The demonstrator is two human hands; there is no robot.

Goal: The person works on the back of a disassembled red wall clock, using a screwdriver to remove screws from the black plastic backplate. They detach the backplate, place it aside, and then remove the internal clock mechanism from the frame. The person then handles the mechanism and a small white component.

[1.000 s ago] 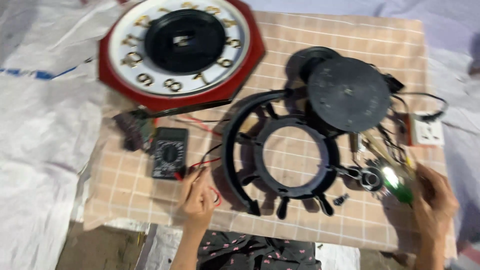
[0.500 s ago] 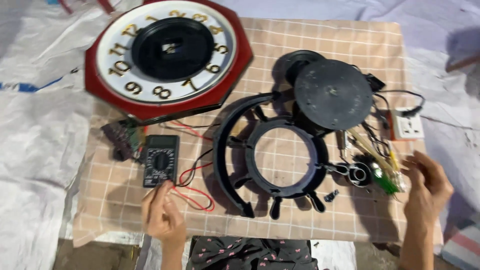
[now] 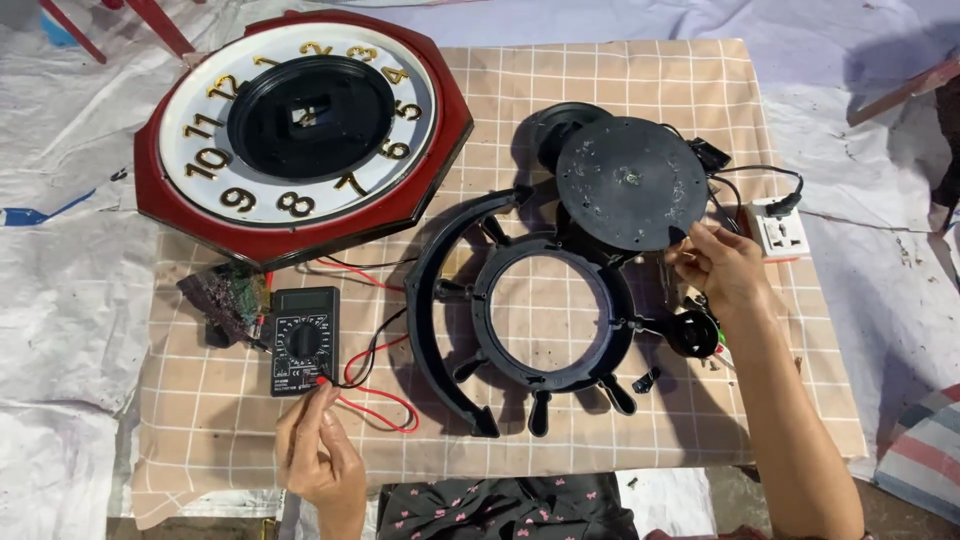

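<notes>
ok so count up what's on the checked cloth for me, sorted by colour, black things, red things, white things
Black: 3 - round disc, ring frame with pegs, multimeter
Red: 2 - octagonal wall clock, test lead wire
White: 1 - socket block
Total: 6

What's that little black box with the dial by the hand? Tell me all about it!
It is a multimeter, a small black plastic box lying flat on the checked cloth, just below the red octagonal clock. It has a screen at the top and a round dial in the middle. Red and black wires loop out from its bottom end. The left hand pinches at the wire plugs there.
</notes>
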